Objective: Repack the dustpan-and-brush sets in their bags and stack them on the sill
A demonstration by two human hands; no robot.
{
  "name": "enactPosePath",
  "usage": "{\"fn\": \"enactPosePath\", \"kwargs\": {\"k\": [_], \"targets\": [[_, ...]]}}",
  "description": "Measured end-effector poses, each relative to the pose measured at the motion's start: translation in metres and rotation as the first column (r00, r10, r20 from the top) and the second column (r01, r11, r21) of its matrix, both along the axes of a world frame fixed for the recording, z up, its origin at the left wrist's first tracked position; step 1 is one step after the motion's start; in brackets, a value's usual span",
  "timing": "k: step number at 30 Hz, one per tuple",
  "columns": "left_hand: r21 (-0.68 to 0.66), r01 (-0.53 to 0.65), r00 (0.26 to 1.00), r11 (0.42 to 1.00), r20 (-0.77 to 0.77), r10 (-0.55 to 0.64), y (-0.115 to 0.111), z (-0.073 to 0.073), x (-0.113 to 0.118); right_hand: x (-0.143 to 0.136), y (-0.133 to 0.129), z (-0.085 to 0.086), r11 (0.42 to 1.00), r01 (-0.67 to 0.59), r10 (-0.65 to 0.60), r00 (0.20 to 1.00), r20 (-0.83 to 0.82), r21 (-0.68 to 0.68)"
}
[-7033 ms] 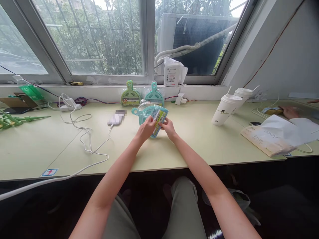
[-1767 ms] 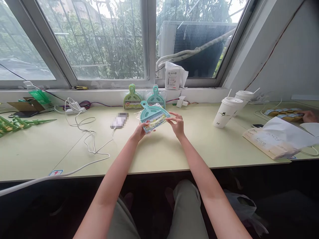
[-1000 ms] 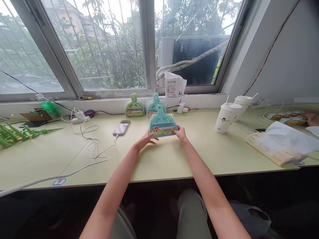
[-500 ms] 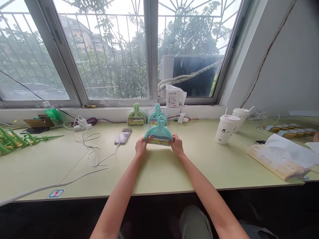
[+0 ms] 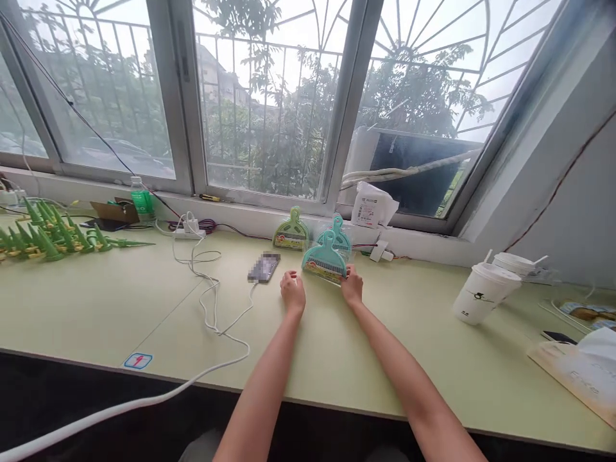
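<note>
A turquoise mini dustpan-and-brush set [image 5: 325,258] in clear packaging stands upright on the table, with a yellow printed label along its lower part. My right hand [image 5: 352,285] grips its lower right corner between thumb and fingers. To the left of the set is my left hand [image 5: 292,293], apart from it, fingers loosely bent with nothing in them. Close behind stands a second turquoise set [image 5: 339,232], partly covered by the front one. A green dustpan set [image 5: 291,232] leans by the window ledge to its left.
A phone [image 5: 264,267] on a white cable [image 5: 214,308] lies left of my left hand. Green cone-shaped pieces [image 5: 52,237] and a green-labelled bottle [image 5: 141,200] are far left. White cups [image 5: 486,292] and a tissue pack [image 5: 572,372] are at right. A power strip [image 5: 188,230] sits behind.
My left hand has let go of the front turquoise set and moved off to its left. My right hand still holds it, now near the rear set. The view has turned left and tilted.
</note>
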State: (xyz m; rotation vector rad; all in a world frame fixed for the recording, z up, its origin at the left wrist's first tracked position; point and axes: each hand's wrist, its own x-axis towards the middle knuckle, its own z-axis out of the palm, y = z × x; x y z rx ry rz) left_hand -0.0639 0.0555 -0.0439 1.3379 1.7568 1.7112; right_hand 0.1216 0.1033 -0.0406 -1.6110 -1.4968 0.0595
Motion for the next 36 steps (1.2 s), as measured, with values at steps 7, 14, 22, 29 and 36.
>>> {"fn": "enactPosePath", "kwargs": {"k": [7,14,22,29,36], "targets": [[0.035,0.031,0.98,0.999,0.194,-0.037,0.003,-0.006,0.0,-0.078,0.069,0.014,0.995,0.102,-0.101,0.994,0.036,-0.023],[0.048,0.04,0.962,0.998,0.267,-0.051,0.008,-0.001,0.005,-0.116,0.128,0.013,1.0,0.007,-0.005,0.994,0.112,-0.015],[0.054,0.119,0.953,0.991,0.273,-0.129,0.01,0.002,0.007,-0.14,0.17,-0.004,0.995,-0.093,0.093,0.995,-0.016,0.035],[0.0,0.118,0.946,0.993,0.304,-0.112,0.009,0.004,0.006,-0.146,0.186,-0.022,0.993,-0.084,0.084,0.996,0.01,0.078],[-0.034,0.121,0.961,0.992,0.256,-0.109,0.009,0.008,0.007,-0.149,0.177,-0.02,0.992,-0.104,0.096,0.989,0.112,0.07]]}}
